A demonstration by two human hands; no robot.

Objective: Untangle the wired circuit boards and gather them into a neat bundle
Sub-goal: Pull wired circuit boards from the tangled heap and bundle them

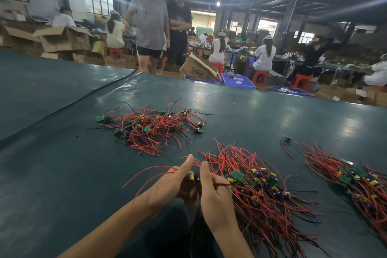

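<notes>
Between my two hands sits a small circuit board (193, 177) with a yellow capacitor and long red wires. My left hand (167, 184) grips it from the left, a red wire looping over its fingers. My right hand (213, 197) pinches a red wire beside the board. Just right of my hands lies a gathered bundle of wired boards (259, 186), its red and black leads trailing toward me. A tangled pile of boards (150, 125) lies farther out on the dark green table (62, 174).
Another aligned bundle (360, 182) lies at the right edge, with a loose component (286, 138) near it. Beyond the table's far edge stand two people (150, 27), cardboard boxes (199, 68), a blue crate (236, 80) and seated workers at benches.
</notes>
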